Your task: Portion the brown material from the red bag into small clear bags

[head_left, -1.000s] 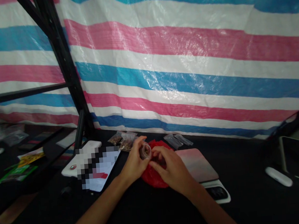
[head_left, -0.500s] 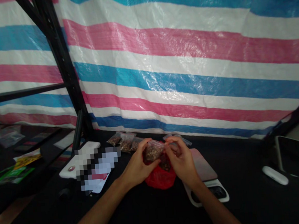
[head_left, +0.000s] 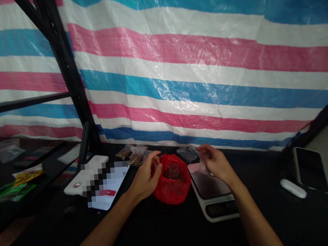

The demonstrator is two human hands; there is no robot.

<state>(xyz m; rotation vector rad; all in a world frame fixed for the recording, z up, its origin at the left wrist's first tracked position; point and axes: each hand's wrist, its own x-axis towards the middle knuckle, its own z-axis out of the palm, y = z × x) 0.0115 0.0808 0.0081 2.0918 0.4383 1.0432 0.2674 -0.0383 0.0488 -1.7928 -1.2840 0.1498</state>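
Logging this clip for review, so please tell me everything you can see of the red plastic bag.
The red plastic bag is thin, crinkled film, slumped and bunched open at the top. It sits on the black tabletop, just left of the digital scale. Inside lie dark brown bits and a small clear plastic piece. The person's left hand curves at its left side, possibly touching it; the view cannot settle that.

Plastic bag on table, btwn flat device & digital scale; zip bags behind.
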